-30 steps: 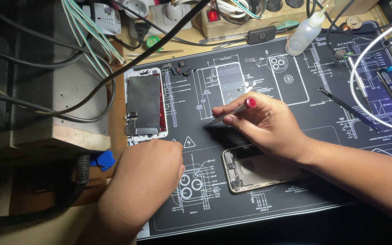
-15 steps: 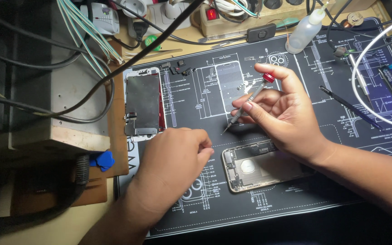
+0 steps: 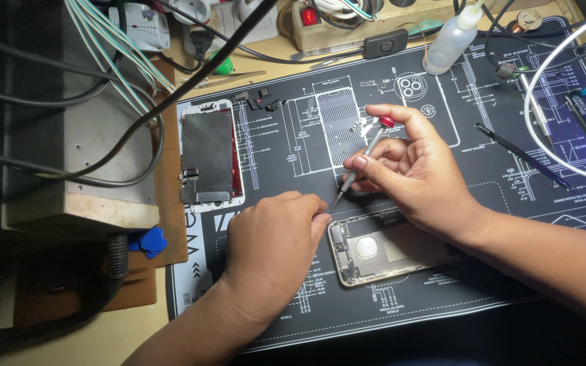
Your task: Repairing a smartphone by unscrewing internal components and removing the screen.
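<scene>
My right hand (image 3: 418,176) grips a slim grey screwdriver (image 3: 363,158) with a red cap, held slanted, tip pointing down-left toward the top-left corner of an opened phone body (image 3: 384,247). The phone body lies on a black printed work mat (image 3: 442,102), its inner frame and a round white part showing. My left hand (image 3: 272,251) rests fist-like on the mat beside the phone's left end, fingertips pinched close to the screwdriver tip. Whether they pinch something small is too fine to see. A detached phone screen (image 3: 208,156) lies face-down further left.
A clear squeeze bottle (image 3: 450,42) stands at the back. Tweezers and pen-like tools (image 3: 520,154) lie on the mat's right, under a white cable loop. A grey box with cables (image 3: 69,135) fills the left. Blue picks (image 3: 147,240) lie by the mat edge. A power strip (image 3: 347,20) sits behind.
My left hand has moved up and right to the phone's left end. My right hand lifted off the phone and tilted the screwdriver up, its tip now near my left fingertips.
</scene>
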